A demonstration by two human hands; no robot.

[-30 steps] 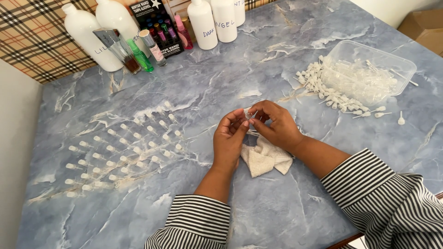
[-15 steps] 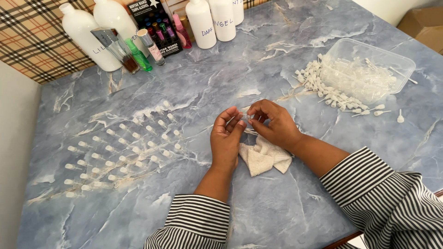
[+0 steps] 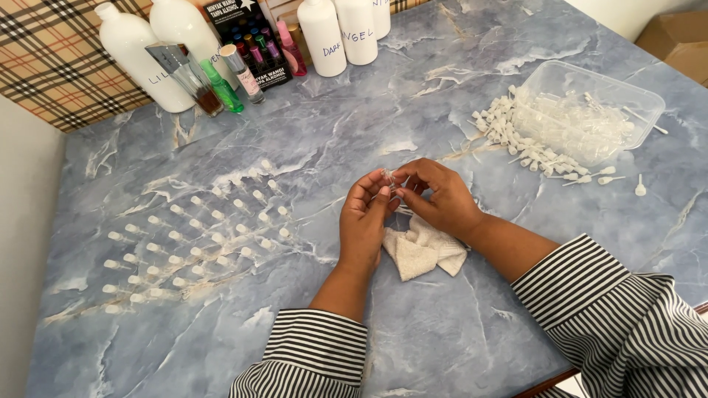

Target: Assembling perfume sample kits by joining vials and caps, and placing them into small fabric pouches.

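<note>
Nearest me, my striped sleeves rest at the edge of the blue marbled table. Just beyond them lies a crumpled cream cloth, partly under my wrists. Above it my left hand and right hand meet, each grip closed fingertip to fingertip on one small clear vial, held upright just above the table. To do this well, I judge I should pinch lightly, keep the vial straight, and work over the cloth so nothing rolls off. The vial looks tiny, transparent and slim; its cap I cannot make out. To my left stand rows of small white-capped vials. Farther right, a clear plastic tub holds loose stoppers. At the far edge stand white bottles and coloured perfume bottles.
</note>
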